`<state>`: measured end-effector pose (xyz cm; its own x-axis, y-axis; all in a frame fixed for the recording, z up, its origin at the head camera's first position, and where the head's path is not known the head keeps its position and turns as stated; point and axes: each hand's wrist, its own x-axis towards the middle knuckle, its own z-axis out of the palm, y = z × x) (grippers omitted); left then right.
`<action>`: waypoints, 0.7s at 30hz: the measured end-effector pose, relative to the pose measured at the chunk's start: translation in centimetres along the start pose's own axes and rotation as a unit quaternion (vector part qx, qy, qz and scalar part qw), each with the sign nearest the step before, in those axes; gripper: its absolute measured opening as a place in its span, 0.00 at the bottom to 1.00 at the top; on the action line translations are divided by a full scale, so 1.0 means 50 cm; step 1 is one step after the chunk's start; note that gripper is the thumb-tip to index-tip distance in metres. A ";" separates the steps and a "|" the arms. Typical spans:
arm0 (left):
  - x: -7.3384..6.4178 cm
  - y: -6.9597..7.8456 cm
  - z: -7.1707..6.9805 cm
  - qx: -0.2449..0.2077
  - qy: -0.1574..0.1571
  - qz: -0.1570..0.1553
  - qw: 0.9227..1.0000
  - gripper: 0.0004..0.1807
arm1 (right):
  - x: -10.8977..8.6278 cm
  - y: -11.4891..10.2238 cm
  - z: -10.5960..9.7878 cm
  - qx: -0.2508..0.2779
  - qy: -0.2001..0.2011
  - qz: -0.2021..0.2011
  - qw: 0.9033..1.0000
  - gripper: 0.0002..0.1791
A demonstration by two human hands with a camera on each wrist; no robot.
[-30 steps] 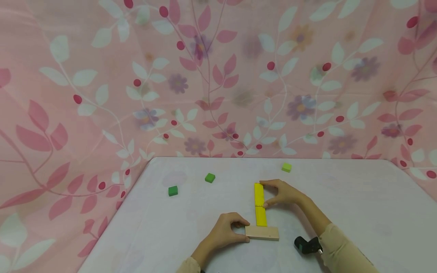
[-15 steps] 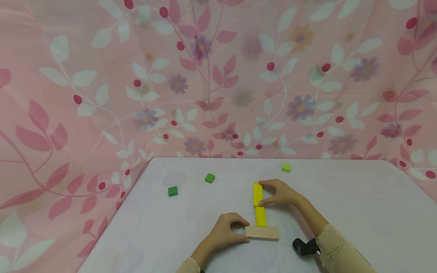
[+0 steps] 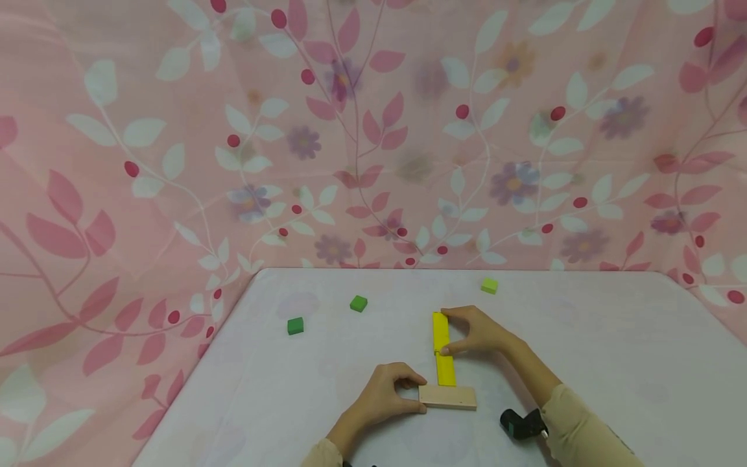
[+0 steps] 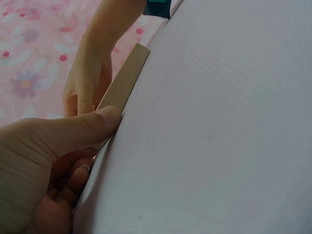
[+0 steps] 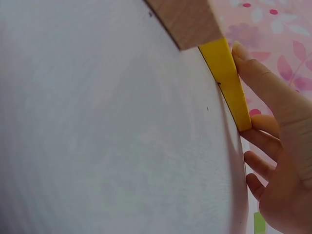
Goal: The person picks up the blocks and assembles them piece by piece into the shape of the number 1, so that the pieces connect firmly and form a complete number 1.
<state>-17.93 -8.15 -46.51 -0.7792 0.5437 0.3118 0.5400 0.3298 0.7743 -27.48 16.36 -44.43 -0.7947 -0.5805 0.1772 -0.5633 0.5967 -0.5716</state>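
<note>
In the head view my left hand [image 3: 382, 395] pinches the left end of a plain wooden block [image 3: 448, 397] lying crosswise on the table. Two yellow blocks stretch away from it in a line: the near yellow block [image 3: 446, 370] meets the wooden one, and the far yellow block [image 3: 441, 332] sits slightly left of it. My right hand [image 3: 486, 329] holds the far yellow block, index finger at its far end and thumb near the joint. The left wrist view shows my thumb [image 4: 92, 129] along the wooden block [image 4: 126, 75]. Yellow block edges [image 5: 226, 85] appear in the right wrist view.
Two green blocks lie at the left: a darker green block [image 3: 296, 326] and a green block [image 3: 358, 303]. A light green block [image 3: 489, 286] is near the far edge. A black device [image 3: 522, 424] is at the right sleeve. Behind the white table [image 3: 262, 389] hangs a floral cloth [image 3: 373, 130].
My right hand has shifted slightly left with the far yellow block, now a little offset from the near one. My left hand and the wooden block have stayed put.
</note>
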 end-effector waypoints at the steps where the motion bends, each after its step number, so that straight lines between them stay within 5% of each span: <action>1: 0.000 0.000 0.000 0.000 0.000 0.000 1.000 0.18 | 0.000 0.000 0.000 -0.004 0.000 0.001 1.000 0.45; 21: -0.001 -0.001 0.000 0.001 -0.005 -0.002 1.000 0.18 | -0.006 -0.016 0.005 -0.038 0.004 0.045 0.998 0.45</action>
<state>-17.93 -8.20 -46.57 -0.7788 0.5493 0.3029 0.5370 0.3344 0.7745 -26.73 15.92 -44.26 -0.8441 -0.5191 0.1342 -0.5053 0.6866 -0.5227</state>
